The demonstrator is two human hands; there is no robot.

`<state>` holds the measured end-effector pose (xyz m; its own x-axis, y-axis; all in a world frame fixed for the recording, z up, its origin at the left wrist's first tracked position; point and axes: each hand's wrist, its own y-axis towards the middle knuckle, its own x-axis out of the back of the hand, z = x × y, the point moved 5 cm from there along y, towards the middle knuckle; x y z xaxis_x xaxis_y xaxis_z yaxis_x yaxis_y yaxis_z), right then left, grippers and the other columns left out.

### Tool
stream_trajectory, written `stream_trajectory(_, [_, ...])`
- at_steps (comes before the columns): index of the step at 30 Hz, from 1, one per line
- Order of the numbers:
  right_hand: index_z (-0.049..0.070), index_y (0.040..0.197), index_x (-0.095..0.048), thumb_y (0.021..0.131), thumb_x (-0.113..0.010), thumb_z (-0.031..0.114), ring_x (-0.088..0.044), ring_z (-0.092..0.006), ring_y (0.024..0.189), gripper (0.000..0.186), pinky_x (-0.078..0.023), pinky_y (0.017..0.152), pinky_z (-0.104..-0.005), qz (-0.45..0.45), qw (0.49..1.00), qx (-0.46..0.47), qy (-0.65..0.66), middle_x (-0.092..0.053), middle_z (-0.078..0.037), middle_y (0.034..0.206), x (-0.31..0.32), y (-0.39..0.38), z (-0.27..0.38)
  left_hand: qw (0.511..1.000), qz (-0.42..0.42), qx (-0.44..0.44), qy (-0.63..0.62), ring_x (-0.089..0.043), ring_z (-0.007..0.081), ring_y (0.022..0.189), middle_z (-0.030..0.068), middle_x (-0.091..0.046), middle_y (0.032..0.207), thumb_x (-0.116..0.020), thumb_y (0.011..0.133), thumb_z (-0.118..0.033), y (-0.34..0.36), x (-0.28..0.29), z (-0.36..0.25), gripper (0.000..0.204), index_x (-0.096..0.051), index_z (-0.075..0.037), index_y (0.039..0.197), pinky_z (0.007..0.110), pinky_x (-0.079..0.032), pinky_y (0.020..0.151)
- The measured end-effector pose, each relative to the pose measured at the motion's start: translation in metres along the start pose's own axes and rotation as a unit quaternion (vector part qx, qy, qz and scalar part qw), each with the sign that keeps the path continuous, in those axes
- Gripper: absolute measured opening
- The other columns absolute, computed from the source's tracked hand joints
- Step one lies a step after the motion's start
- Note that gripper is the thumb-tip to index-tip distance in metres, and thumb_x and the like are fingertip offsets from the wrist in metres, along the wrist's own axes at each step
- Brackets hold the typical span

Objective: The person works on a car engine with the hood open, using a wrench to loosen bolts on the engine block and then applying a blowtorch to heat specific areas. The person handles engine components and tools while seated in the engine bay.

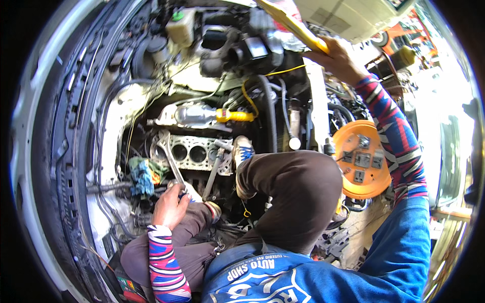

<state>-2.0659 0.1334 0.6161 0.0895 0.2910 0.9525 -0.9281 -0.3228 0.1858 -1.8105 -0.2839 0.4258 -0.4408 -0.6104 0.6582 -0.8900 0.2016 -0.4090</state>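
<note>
My left hand [171, 207] is closed round the lower end of a long steel wrench [170, 157], which lies across an engine block [198, 141] with open cylinders. Beside it a steel bar tool [214, 170] leans over the block's right part, and a crumpled blue rag [142, 179] lies to the left. At the upper right my right hand [333, 63], in a raised arm, grips a long yellow flat object [290, 21] that I cannot make out fully. A clear work light with a yellow handle [233, 116] lies just above the block.
I sit inside the engine bay with my shoes by the block. Hoses and wires [268, 111] surround it; a reservoir [181, 30] is at the top. The body rail [83, 151] runs along the left. An orange round tray [371, 179] with small metal parts sits at the right.
</note>
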Motion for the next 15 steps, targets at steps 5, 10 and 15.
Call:
stream_trajectory(5, [0.003, 0.097, -0.073, 0.083, -0.080, 0.043, -0.058, -0.0136, 0.052, 0.043, -0.049, 0.055, -0.0347, -0.033, 0.960, -0.004, 0.278, -0.063, -0.005, 0.066, 0.056, 0.001, 0.105, 0.947, 0.066, 0.004, -0.314, -0.066, 0.0172, 0.098, 0.0101, -0.066, 0.114, -0.057, 0.101, -0.018, -0.002, 0.005, -0.060, 0.032, -0.055, 0.002, 0.127, 0.028, -0.052, 0.085])
stream_trajectory(10, [-0.003, 0.093, -0.071, 0.078, -0.082, 0.046, -0.064, -0.0133, 0.058, 0.053, -0.054, 0.057, -0.0313, -0.077, 0.882, -0.014, 0.464, -0.066, -0.007, 0.068, 0.073, -0.012, 0.206, 0.876, -0.021, -0.261, -0.404, -0.052, 0.0204, 0.124, 0.0109, -0.049, 0.135, -0.064, 0.096, -0.018, -0.005, 0.038, -0.180, 0.051, -0.042, -0.001, 0.139, 0.036, -0.042, 0.104])
stream_trajectory(15, [-0.005, 0.099, -0.068, 0.080, -0.081, 0.040, -0.071, -0.0274, 0.080, 0.051, -0.055, 0.077, -0.0400, -0.076, 0.786, -0.060, 0.610, -0.071, -0.018, 0.085, 0.081, -0.027, 0.281, 0.767, -0.239, -0.371, -0.466, -0.057, 0.0225, 0.113, 0.0130, -0.053, 0.125, -0.068, 0.088, -0.015, -0.014, 0.074, -0.252, 0.052, -0.043, 0.002, 0.131, 0.043, -0.050, 0.096])
